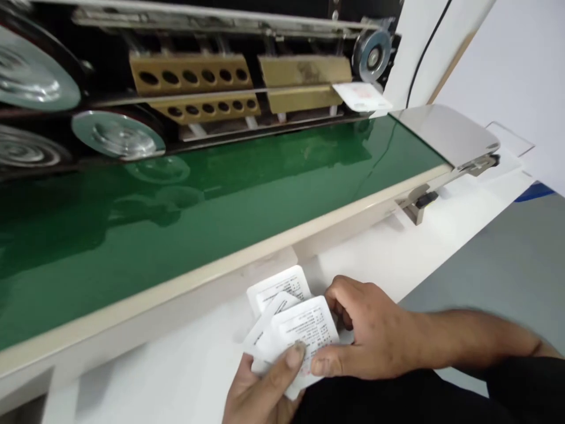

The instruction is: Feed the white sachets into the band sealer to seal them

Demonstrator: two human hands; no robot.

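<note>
A small fanned stack of white printed sachets (295, 321) is held low in the middle, over the white table. My left hand (260, 391) grips the stack from below, thumb pressed on the top sachet. From the right, my right hand (368, 330) pinches the top sachet's edge with thumb and fingers. Another white sachet (362, 97) sits at the far right end of the sealing machine, under the brass bars, near a small wheel (373, 56).
A glossy green conveyor belt (220, 188) runs left to right in front of me, with a cream frame edge (247, 250). Brass sealing blocks (198, 82) and metal pulleys (117, 135) line its back. A steel end plate (445, 132) and white table (176, 365) lie nearby.
</note>
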